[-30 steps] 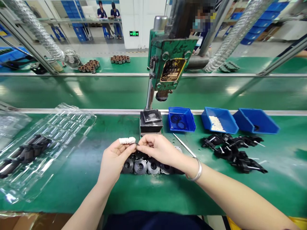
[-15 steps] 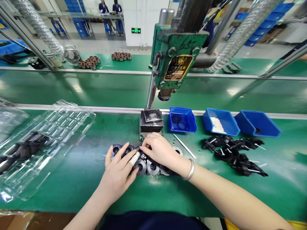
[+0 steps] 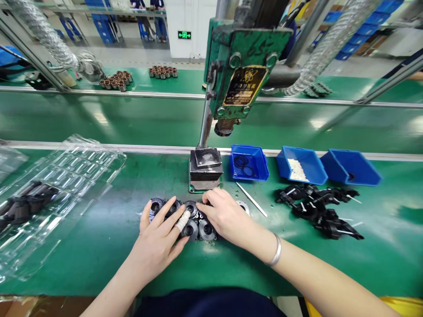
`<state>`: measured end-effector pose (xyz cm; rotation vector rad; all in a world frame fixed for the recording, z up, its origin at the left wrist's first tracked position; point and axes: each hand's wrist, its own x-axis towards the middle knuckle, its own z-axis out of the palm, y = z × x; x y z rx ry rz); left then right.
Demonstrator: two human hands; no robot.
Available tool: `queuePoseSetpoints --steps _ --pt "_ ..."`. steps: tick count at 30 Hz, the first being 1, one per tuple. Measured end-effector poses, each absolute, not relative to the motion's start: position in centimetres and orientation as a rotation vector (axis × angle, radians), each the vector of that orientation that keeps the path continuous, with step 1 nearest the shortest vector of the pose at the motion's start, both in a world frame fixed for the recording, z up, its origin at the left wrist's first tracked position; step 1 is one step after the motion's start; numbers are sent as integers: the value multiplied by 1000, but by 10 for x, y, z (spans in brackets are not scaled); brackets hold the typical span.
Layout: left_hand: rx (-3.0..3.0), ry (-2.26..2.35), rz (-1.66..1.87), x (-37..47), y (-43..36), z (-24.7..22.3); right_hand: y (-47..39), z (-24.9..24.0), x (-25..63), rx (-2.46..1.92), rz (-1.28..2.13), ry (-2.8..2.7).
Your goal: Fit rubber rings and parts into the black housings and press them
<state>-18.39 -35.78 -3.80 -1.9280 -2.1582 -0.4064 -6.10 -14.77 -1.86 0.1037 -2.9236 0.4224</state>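
Round dark metal housings (image 3: 207,230) stand close together in two rows on the green bench, in front of the press base (image 3: 205,169). My left hand (image 3: 165,233) lies spread over the left housings, with tape around one finger and its fingertips on their rims. Above the right part of the back row, my right hand (image 3: 224,213) has its thumb and fingers bent together at a housing; whatever lies between them is hidden. A pale ring-shaped part (image 3: 243,207) shows partly behind the right hand.
The green press head (image 3: 246,72) hangs above its base. Blue bins (image 3: 249,163) line the back right, with a white stick (image 3: 251,199) and black parts with white pins (image 3: 317,209) in front. Clear plastic trays (image 3: 82,163) lie left, holding dark parts (image 3: 28,204).
My right hand has moved slightly right along the back row, uncovering another housing. My left hand stays spread over the left ones. The view has shifted a little.
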Motion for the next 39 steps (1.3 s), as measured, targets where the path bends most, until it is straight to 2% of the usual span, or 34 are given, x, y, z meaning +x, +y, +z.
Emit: queuePoseSetpoints --steps 6,11,15,19,24,29,32,35,39 --pt "-1879 -2228 -557 -179 -358 -42 -163 -26 -42 284 210 -2889" --pt "-1860 -2227 -686 -175 -358 -50 -164 -20 -39 306 348 -2794" --pt "-1847 -2217 -735 -176 -359 -53 -128 -11 -19 83 490 -2597" --pt "-1891 -2208 -733 -179 -360 -50 -68 -22 19 -123 206 -2754" --pt "-1859 -2256 -728 -180 -356 -43 -28 -50 50 136 -112 -3093" --pt "-1900 -2244 -554 -175 -352 -41 -23 -57 58 470 -161 -2996" --pt "-1862 -2281 -645 -171 -353 -41 -15 -52 62 622 -208 -2939" --pt "-1813 -2249 -796 -168 -354 -46 -10 -42 67 487 -65 -2861" --pt "-1719 -2259 -867 -164 -351 -55 -17 -28 58 -114 369 -2518"
